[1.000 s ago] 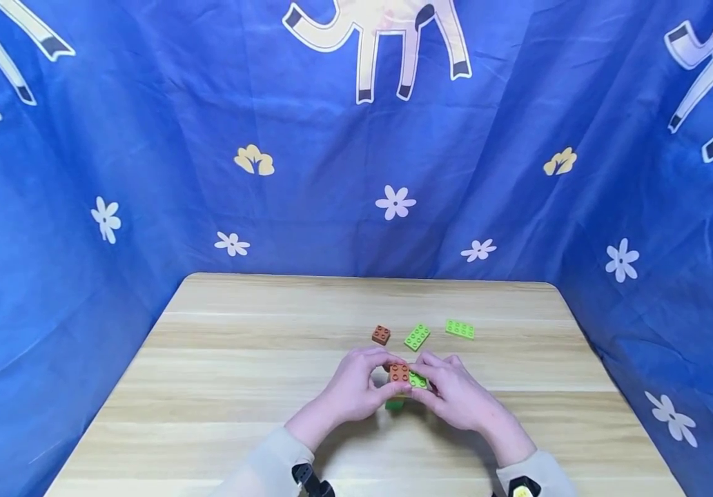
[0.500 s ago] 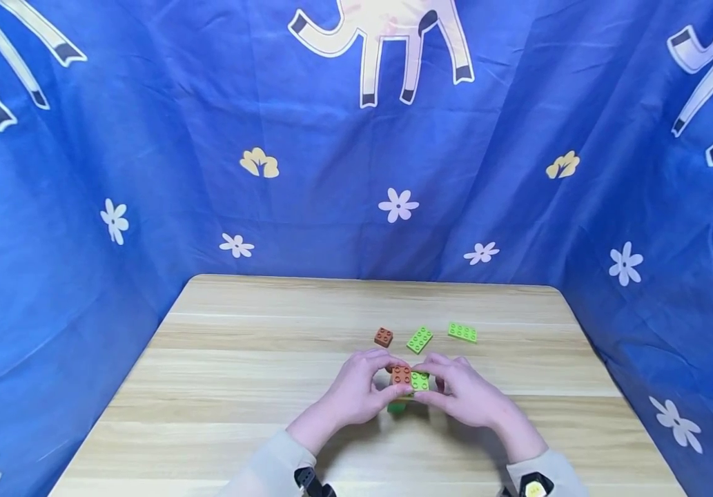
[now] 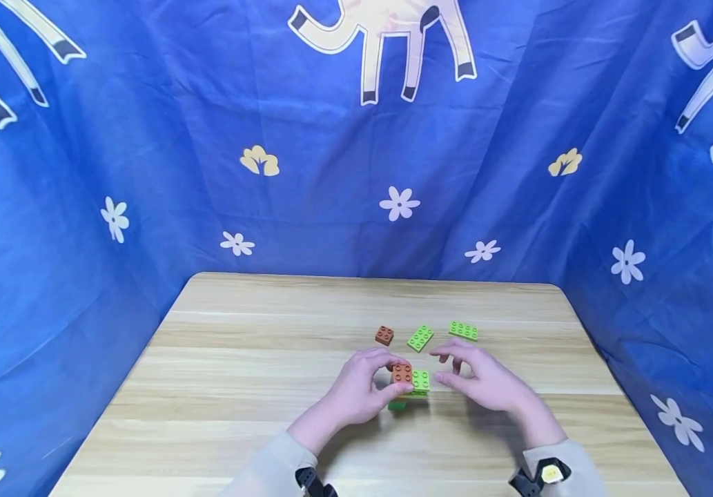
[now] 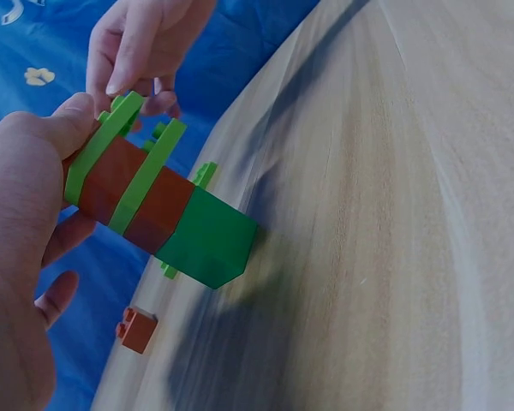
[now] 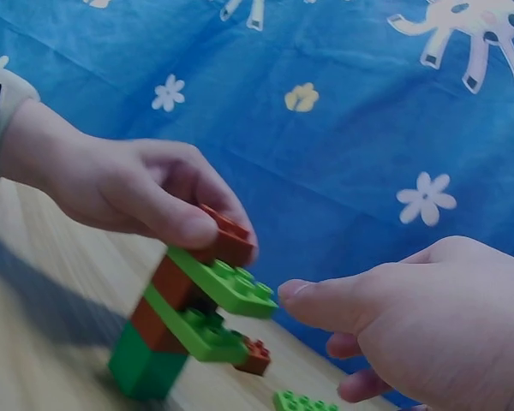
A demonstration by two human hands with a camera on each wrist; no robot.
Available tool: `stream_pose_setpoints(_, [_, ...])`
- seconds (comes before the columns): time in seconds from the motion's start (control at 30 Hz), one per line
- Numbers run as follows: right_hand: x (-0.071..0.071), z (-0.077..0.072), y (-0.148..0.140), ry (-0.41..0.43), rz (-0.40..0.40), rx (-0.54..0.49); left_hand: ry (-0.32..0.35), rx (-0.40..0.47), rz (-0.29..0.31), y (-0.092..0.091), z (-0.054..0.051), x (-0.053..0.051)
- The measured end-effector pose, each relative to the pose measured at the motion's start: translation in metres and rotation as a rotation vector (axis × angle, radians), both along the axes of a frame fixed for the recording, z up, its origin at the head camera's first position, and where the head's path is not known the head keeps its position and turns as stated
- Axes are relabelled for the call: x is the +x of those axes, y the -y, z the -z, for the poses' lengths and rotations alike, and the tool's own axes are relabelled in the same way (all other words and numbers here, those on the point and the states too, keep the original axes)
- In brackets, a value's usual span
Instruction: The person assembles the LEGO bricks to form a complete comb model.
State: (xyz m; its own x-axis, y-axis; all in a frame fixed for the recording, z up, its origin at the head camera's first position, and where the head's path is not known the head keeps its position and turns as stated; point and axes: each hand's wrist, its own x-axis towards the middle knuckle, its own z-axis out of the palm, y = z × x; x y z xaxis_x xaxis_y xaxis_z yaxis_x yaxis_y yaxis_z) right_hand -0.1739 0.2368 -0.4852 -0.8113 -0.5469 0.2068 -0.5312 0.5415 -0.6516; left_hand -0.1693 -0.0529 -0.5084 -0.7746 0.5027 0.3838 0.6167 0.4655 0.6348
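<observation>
My left hand (image 3: pixel 359 390) pinches the brown top brick (image 3: pixel 402 373) of a stack between thumb and fingers. In the right wrist view the stack has a dark green base (image 5: pixel 146 361), brown bricks and two light green plates (image 5: pixel 225 282) jutting toward the right hand. The left wrist view shows the green base (image 4: pixel 207 236) at the stack's lower end, tilted in that picture. My right hand (image 3: pixel 486 378) is just right of the stack, apart from it, fingers loosely bent with nothing between them.
Behind the hands on the wooden table (image 3: pixel 257 345) lie a brown brick (image 3: pixel 384 335), a light green plate (image 3: pixel 420 338) and another light green plate (image 3: pixel 464 330) farther right. A blue patterned curtain (image 3: pixel 331 228) surrounds the table's back and sides.
My right hand has let go of the light green plate at the stack's right side and moved off to the right. The left hand keeps its grip in nearly the same place.
</observation>
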Motion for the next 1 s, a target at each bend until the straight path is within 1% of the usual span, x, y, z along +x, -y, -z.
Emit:
stream_pose_setpoints(0.07, [-0.005,0.002,-0.006,-0.005,0.035,0.006,0.004,0.005,-0.002,0.0,0.0,0.0])
stream_pose_setpoints(0.17, [-0.013,0.009,-0.014,-0.035,0.094,0.026,0.01,0.011,-0.006,-0.001,0.001,0.0])
stream_pose_setpoints(0.33, [-0.028,0.023,-0.026,-0.151,0.182,0.048,0.013,0.02,-0.004,0.0,0.001,0.001])
stream_pose_setpoints(0.43, [-0.035,0.031,-0.032,-0.19,0.22,0.049,0.01,0.02,-0.003,0.0,0.001,0.001])
stream_pose_setpoints(0.67, [-0.048,0.044,-0.04,-0.158,0.282,0.058,0.032,0.009,-0.012,0.0,-0.001,0.002])
stream_pose_setpoints(0.8, [-0.056,0.047,-0.044,-0.144,0.299,0.052,0.037,0.005,-0.014,0.0,-0.002,0.003])
stream_pose_setpoints(1.0, [-0.065,0.051,-0.048,-0.147,0.333,0.085,0.035,0.01,-0.009,0.0,-0.001,0.003])
